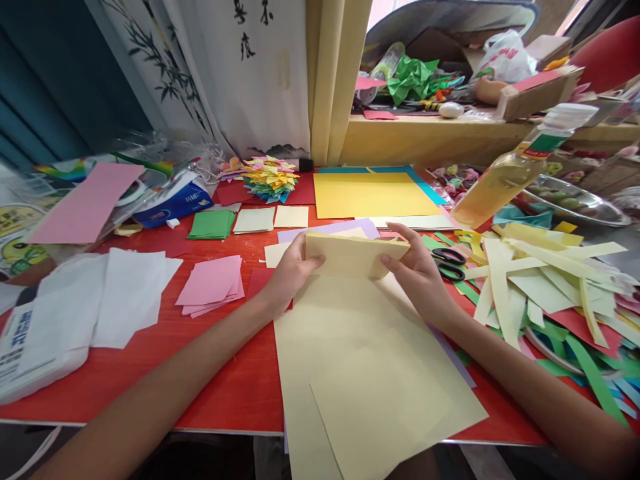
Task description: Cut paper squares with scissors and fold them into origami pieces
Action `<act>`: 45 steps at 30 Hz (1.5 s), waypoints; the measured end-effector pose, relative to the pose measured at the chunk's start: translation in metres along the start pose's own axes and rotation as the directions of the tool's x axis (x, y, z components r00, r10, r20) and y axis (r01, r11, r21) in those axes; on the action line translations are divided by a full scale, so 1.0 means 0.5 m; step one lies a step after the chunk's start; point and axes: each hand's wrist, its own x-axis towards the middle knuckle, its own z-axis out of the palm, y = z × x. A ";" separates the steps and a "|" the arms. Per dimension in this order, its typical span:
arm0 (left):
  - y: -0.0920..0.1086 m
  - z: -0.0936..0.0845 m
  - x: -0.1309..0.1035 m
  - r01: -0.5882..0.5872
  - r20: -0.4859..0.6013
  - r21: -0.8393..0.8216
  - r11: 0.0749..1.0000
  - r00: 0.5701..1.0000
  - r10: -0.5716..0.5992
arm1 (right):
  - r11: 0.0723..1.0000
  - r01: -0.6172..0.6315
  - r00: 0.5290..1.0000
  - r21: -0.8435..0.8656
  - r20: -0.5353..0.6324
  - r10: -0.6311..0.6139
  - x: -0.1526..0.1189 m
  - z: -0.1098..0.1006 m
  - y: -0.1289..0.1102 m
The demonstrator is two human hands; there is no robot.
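Note:
A large pale yellow sheet of paper [365,333] spans the gap between my hands, its far end bent up into a folded strip. My left hand [290,273] pinches that strip's left end between thumb and fingers. At the other end, my right hand [417,270] grips it with the thumb on the near face. More pale sheets lie under it and hang past the table's front edge. Lilac paper [373,228] shows from beneath. Black-handled scissors [449,264] lie just right of my right hand.
Pink squares [213,283], green squares [211,225] and cream squares [254,220] are stacked on the red table at left. Paper offcuts [545,280] crowd the right side, near a bottle [520,167]. Yellow sheets [370,195] and a folded-paper piece [270,179] sit behind.

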 end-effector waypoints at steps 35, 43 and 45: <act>-0.015 0.093 -0.140 -0.812 0.813 0.561 0.160 0.577 0.077 | 0.936 -0.352 0.936 0.032 0.006 0.352 0.002 -0.005 0.028; 0.004 0.098 -0.161 -0.778 0.812 0.575 0.254 0.580 -0.062 | 0.932 -0.361 0.932 0.031 -0.006 0.362 0.003 -0.006 0.031; 0.009 0.099 -0.161 -0.801 0.836 0.542 0.254 0.544 -0.068 | 0.931 -0.364 0.931 0.035 0.002 0.365 0.003 -0.007 0.031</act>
